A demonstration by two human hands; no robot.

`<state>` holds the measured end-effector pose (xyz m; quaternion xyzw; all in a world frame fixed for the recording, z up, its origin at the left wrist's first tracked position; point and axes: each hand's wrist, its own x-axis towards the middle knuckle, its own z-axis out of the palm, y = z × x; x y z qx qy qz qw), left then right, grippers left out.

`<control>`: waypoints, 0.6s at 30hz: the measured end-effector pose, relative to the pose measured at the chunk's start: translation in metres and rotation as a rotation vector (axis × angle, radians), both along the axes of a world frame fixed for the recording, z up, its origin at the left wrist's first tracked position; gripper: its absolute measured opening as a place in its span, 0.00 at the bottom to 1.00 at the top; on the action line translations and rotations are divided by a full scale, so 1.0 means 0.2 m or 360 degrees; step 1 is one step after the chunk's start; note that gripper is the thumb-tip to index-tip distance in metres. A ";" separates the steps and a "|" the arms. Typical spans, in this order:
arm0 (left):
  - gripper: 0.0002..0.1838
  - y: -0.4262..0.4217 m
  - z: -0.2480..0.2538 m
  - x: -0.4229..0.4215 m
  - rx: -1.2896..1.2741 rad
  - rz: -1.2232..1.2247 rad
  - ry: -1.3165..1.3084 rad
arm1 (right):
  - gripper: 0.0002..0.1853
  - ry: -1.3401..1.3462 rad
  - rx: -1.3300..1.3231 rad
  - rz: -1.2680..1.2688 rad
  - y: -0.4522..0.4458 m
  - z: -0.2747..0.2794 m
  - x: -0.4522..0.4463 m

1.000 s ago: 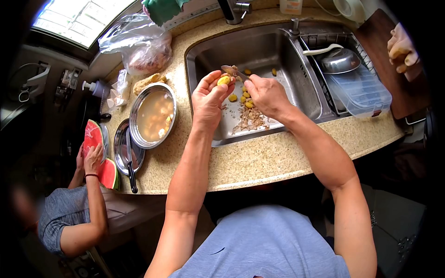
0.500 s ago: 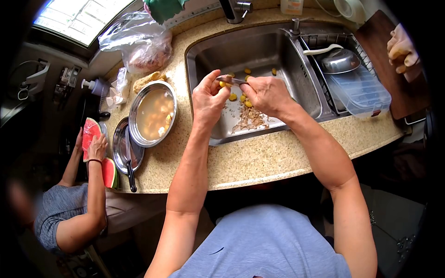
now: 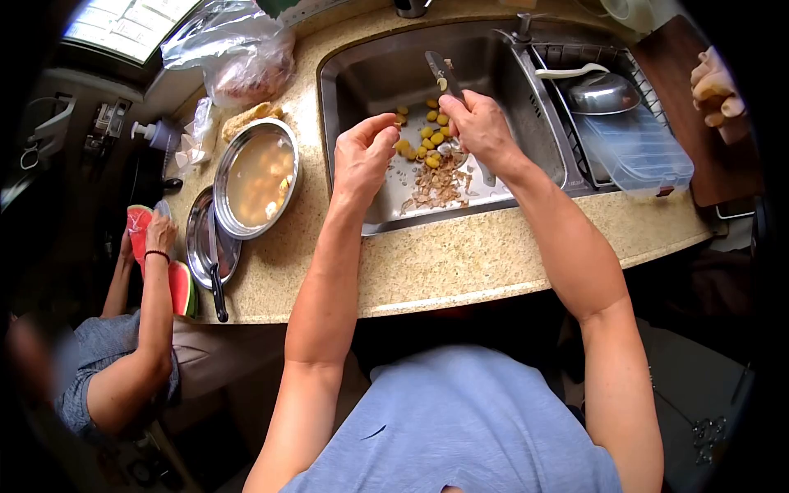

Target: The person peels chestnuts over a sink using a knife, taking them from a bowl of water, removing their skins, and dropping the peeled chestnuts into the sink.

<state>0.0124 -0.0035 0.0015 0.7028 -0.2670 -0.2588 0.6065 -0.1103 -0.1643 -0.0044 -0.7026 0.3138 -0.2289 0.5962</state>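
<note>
Over the sink [image 3: 362,215], my right hand [image 3: 481,127] grips a small knife [image 3: 441,72] with its blade pointing up and away; a pale bit clings near the blade. My left hand [image 3: 364,152] hangs over the sink's left side, thumb and forefinger close together; a small yellowish piece shows at the fingertips, too small to make out. Several yellow pieces [image 3: 427,140] lie on the sink floor between and beyond my hands. Nearer the front edge are brown peelings [image 3: 436,185].
On the left stand a metal bowl of cloudy water [image 3: 260,177] and a metal plate with a black-handled knife [image 3: 217,283]. A co-worker's hands touch watermelon [image 3: 140,226] at far left. Right of the basin, a rack [image 3: 592,177] holds a bowl and plastic lid.
The knife has come away from my left hand and now points upward. My hands have moved apart, uncovering more yellow pieces. The view has shifted slightly.
</note>
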 end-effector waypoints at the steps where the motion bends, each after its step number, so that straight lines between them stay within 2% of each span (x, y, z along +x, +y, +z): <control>1: 0.16 0.00 -0.01 0.00 0.0155 -0.0014 -0.0198 | 0.20 0.0038 -0.0011 0.0001 -0.01 0.00 0.00; 2: 0.13 -0.02 -0.02 0.01 0.0144 -0.0027 -0.0404 | 0.19 0.0027 -0.0008 -0.0030 -0.01 -0.01 0.01; 3: 0.13 -0.03 -0.01 0.01 0.0168 -0.0015 -0.0388 | 0.19 0.0022 -0.0002 -0.0056 -0.01 -0.01 0.01; 5: 0.12 -0.10 0.09 0.03 0.0574 -0.0086 -0.0769 | 0.16 -0.0004 0.0054 -0.0031 -0.04 -0.02 0.01; 7: 0.10 -0.21 0.09 0.09 0.0678 -0.0090 -0.0840 | 0.16 -0.0058 0.0172 -0.0055 -0.06 -0.02 0.01; 8: 0.12 -0.27 0.09 0.13 0.0736 -0.0153 -0.0753 | 0.16 -0.0061 0.0177 -0.0056 -0.07 -0.03 0.01; 9: 0.12 -0.33 0.04 0.19 0.0737 -0.0162 -0.0761 | 0.17 -0.0089 0.0159 -0.0106 -0.08 -0.04 0.01; 11: 0.16 -0.44 -0.14 0.32 0.0996 -0.0489 -0.0590 | 0.19 -0.0101 0.0111 -0.0188 -0.09 -0.07 0.03; 12: 0.20 -0.49 -0.20 0.34 0.1124 -0.0597 -0.0683 | 0.19 -0.0104 0.0097 -0.0194 -0.09 -0.06 0.03; 13: 0.22 -0.52 -0.28 0.38 0.1261 -0.0806 -0.1409 | 0.19 -0.0104 0.0083 -0.0193 -0.08 -0.05 0.02; 15: 0.20 -0.62 -0.40 0.43 0.1453 -0.0853 -0.1478 | 0.20 -0.0109 0.0082 -0.0233 -0.09 -0.06 0.03; 18: 0.16 -0.74 -0.53 0.42 0.1407 -0.0826 -0.1440 | 0.19 -0.0121 -0.0023 -0.0281 -0.10 -0.10 0.06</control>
